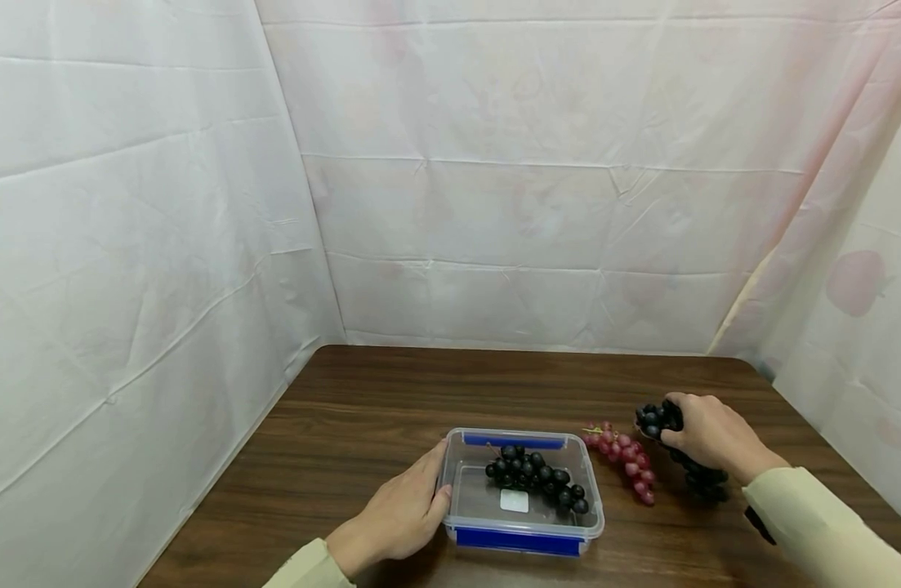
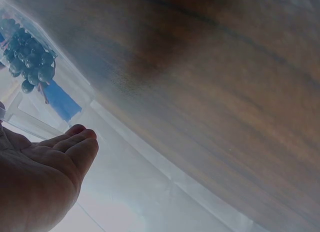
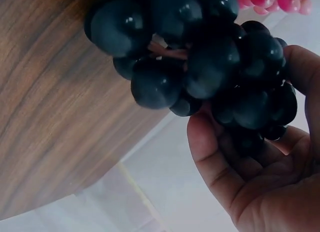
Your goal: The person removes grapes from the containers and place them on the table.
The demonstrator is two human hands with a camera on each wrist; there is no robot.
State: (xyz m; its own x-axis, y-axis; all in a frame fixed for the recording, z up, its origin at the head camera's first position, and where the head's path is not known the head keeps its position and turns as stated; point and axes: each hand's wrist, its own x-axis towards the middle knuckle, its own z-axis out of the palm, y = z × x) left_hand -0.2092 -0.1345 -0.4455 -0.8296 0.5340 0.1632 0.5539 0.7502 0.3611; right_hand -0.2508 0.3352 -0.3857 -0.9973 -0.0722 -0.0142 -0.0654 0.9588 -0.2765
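Note:
At the right side of the table, my right hand (image 1: 715, 433) grips a bunch of black grapes (image 1: 654, 420), with fingers and thumb around it. In the right wrist view the held bunch (image 3: 210, 67) fills the space above the palm. More dark grapes show below that hand; whether they belong to the same bunch I cannot tell. My left hand (image 1: 402, 510) rests against the left wall of a clear plastic box (image 1: 468, 506) with blue clips, its fingers extended. Inside the box lies another bunch of black grapes (image 1: 534, 474).
A bunch of red grapes (image 1: 630, 457) lies on the wooden table (image 1: 391, 392) between the box and my right hand. White sheeting (image 1: 494, 212) hangs behind the table and along both sides.

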